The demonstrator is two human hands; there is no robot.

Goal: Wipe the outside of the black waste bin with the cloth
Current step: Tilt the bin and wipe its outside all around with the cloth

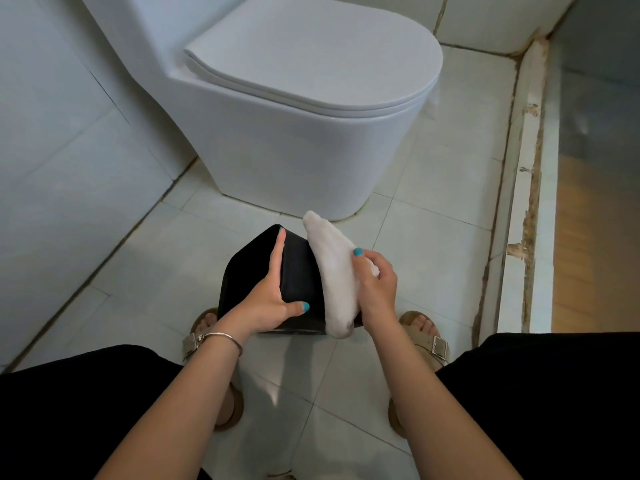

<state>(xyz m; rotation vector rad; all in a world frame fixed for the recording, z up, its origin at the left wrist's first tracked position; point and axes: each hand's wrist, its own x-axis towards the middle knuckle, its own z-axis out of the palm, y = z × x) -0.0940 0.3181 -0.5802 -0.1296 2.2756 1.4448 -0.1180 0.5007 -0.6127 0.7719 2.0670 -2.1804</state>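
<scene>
The black waste bin [298,271] stands on the tiled floor between my feet, in front of the toilet. My left hand [273,299] holds the bin's top, fingers stretched along its left edge and thumb hooked over the near side. A white fluffy cloth [332,271] lies against the bin's right side, from its far corner down to its near lower edge. My right hand [375,282] grips the cloth from the right and presses it onto the bin. The bin's right face is hidden under the cloth.
A white toilet [294,116] with its lid down stands just beyond the bin. A tiled wall [69,150] runs along the left. A raised, stained door threshold [526,202] borders the floor on the right. My knees and sandalled feet frame the bin.
</scene>
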